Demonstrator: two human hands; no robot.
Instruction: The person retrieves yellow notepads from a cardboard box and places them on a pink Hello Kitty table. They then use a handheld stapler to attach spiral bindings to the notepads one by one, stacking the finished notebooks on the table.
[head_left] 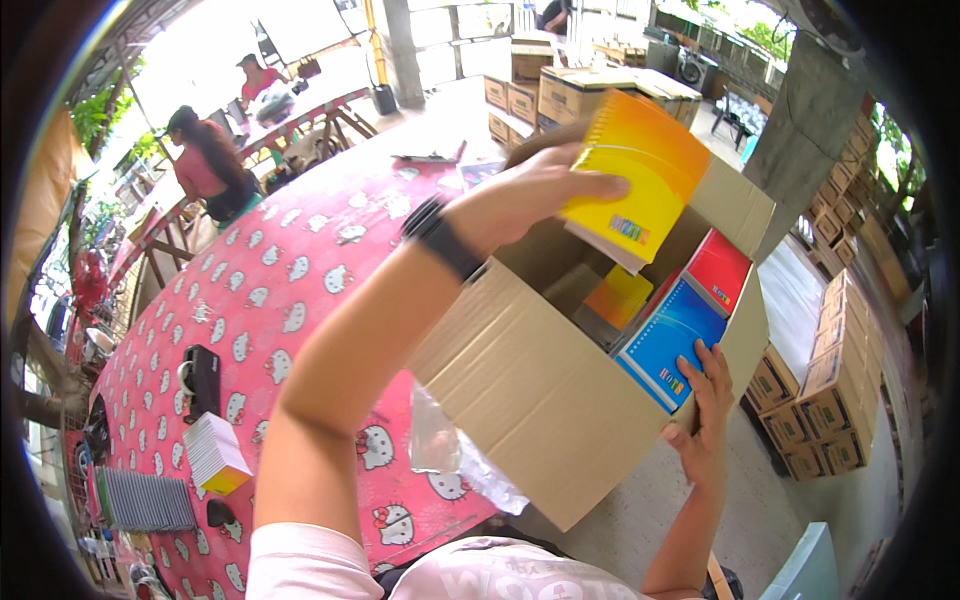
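My left hand point(545, 195), with a dark watch on its wrist, grips a yellow-orange spiral notebook point(640, 180) above an open cardboard box point(560, 400). White page edges show under that notebook; whether it is one or a stack, I cannot tell. Inside the box, a blue spiral notebook point(672, 335) lies along the right side, beside a red notebook point(720, 270). Another yellow notebook point(617, 298) sits lower down in the box. At the near right corner my right hand point(705, 400) holds the box wall, its fingers over the edge against the blue notebook and its thumb outside.
A pink patterned cloth covers the table point(300, 300) at left. On it are a notebook stack point(215, 455), a grey-edged stack point(148, 500), a black tape dispenser point(202, 382) and clear plastic point(435, 435). Stacked cartons point(825, 400) stand right and behind. Two people work at another table point(310, 120).
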